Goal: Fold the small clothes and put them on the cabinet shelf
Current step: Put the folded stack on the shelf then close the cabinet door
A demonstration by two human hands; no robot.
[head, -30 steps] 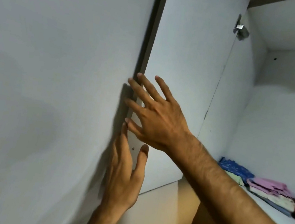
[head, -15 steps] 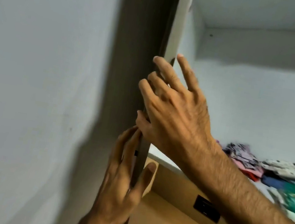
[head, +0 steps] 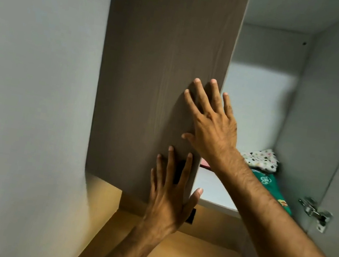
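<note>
Seen from a head-worn camera looking up into a cabinet. Two bare hands press flat against the brown wood-grain face of a cabinet door (head: pixel 160 82). The left hand (head: pixel 170 192) sits low near the door's free edge, the right hand (head: pixel 212 124) above it; the fingers of both are spread and released, grasping nothing. Past the door's edge, the white cabinet shelf (head: pixel 212 189) holds the small clothes: a white patterned piece (head: pixel 261 158) at the back, a green garment (head: pixel 271 183) in front of it, and a sliver of pink mostly hidden behind the door. They look soft, light and limp, probably best lifted from beneath or by the folded edges so the folds hold. The green garment bears a small white print, too small to read. A metal hinge (head: pixel 315 212) shows on the right wall.
</note>
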